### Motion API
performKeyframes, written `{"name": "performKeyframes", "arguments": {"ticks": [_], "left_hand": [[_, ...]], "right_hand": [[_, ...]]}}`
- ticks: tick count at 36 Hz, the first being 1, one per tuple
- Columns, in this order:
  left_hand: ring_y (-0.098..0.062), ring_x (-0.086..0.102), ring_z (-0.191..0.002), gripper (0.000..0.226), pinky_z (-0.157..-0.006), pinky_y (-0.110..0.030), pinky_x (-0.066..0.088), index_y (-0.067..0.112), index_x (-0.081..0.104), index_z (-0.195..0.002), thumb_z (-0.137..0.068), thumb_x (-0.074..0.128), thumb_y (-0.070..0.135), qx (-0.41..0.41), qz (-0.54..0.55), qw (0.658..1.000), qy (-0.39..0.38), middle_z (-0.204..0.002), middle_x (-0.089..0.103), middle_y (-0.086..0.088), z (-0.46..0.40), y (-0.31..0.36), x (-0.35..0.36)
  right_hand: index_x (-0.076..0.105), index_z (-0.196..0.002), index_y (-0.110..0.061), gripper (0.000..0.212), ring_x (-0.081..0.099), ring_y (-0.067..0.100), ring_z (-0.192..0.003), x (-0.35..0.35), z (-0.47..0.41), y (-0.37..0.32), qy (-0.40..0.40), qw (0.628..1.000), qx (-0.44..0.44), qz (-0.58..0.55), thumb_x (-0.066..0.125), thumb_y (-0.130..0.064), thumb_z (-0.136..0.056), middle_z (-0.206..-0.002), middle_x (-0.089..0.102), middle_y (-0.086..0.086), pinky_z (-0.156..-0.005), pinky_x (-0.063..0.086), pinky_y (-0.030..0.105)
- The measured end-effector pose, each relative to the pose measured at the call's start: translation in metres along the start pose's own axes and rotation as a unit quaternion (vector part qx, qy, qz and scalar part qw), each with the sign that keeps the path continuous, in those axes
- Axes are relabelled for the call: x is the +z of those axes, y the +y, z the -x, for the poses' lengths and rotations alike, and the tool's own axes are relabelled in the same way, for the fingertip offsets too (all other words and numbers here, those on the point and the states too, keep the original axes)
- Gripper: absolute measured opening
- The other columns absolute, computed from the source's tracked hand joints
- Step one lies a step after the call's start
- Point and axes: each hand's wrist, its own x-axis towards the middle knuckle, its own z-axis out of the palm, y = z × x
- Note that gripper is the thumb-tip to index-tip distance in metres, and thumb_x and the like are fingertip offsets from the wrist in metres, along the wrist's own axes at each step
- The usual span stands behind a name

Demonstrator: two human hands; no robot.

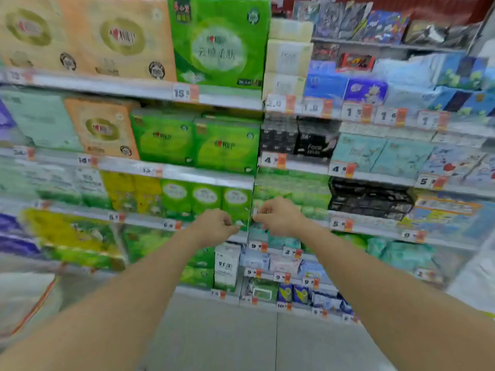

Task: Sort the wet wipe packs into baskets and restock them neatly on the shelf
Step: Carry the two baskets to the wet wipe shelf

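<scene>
Both my arms reach out to the shelf where two units meet. My left hand (215,226) has its fingers curled in front of a green tissue pack (235,202). My right hand (278,216) is curled at the shelf edge, its fingertips by a small white label (255,216). Motion blur hides whether either hand holds anything. Wet wipe packs lie on the lower shelves below my hands: teal ones (285,241), pale blue and pink ones (284,263), and a green one (263,290). No basket is in view.
Large tissue bundles (219,44) fill the left shelving unit. Small pocket-tissue packs (380,156) fill the right unit. Price tags (184,92) line every shelf edge. Grey floor (241,338) lies below, and a white bag with a red strap (29,298) sits at the lower left.
</scene>
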Motion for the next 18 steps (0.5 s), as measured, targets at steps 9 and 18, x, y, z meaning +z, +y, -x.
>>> {"name": "performKeyframes", "arguments": {"ticks": [9,18], "left_hand": [[0.0,0.051,-0.037,0.033,-0.037,-0.014,0.035,0.01,0.056,-0.067,-0.099,0.056,0.017,-0.3,0.182,0.928,-0.126,-0.066,0.056,-0.01,0.139,-0.167,0.182],[-0.03,0.065,-0.104,0.029,-0.081,-0.031,0.048,0.015,0.062,-0.085,-0.094,0.058,0.042,-0.438,0.183,0.866,-0.158,-0.094,0.064,-0.005,0.27,-0.321,0.18]], "right_hand": [[0.061,-0.106,0.005,0.027,0.057,0.023,-0.053,0.261,0.032,0.056,-0.312,0.944,0.103,0.028,0.061,-0.021,-0.097,-0.08,0.067,0.016,-0.046,0.048,0.027],[0.064,-0.113,0.0,0.044,0.071,0.034,-0.09,0.44,0.058,-0.03,-0.511,0.829,0.043,0.223,0.058,-0.039,-0.095,-0.109,0.07,0.019,-0.081,0.061,0.042]]}}
